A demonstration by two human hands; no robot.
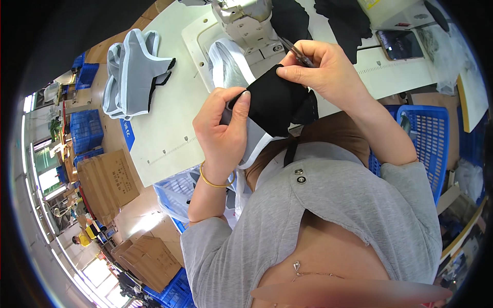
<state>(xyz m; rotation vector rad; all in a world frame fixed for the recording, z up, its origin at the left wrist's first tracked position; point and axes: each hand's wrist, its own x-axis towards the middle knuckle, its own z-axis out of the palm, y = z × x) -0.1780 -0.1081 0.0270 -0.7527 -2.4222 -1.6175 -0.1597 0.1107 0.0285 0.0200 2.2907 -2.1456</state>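
Note:
My left hand [222, 126] pinches the left edge of a black fabric piece [280, 105] trimmed with white and grey cloth [254, 146]. My right hand [323, 69] grips the top of the same black piece and also holds small metal snips [298, 53] between its fingers. Both hands hold the garment in the air just in front of the sewing machine [246, 20]. A gold bangle sits on my left wrist.
A pile of grey garments with white trim [136, 72] lies on the white sewing table [164, 133] at the left. Black fabric [344, 18] and a phone [399, 43] lie at the back right. Blue plastic crates [426, 133] stand right and below; cardboard boxes [108, 179] on the floor.

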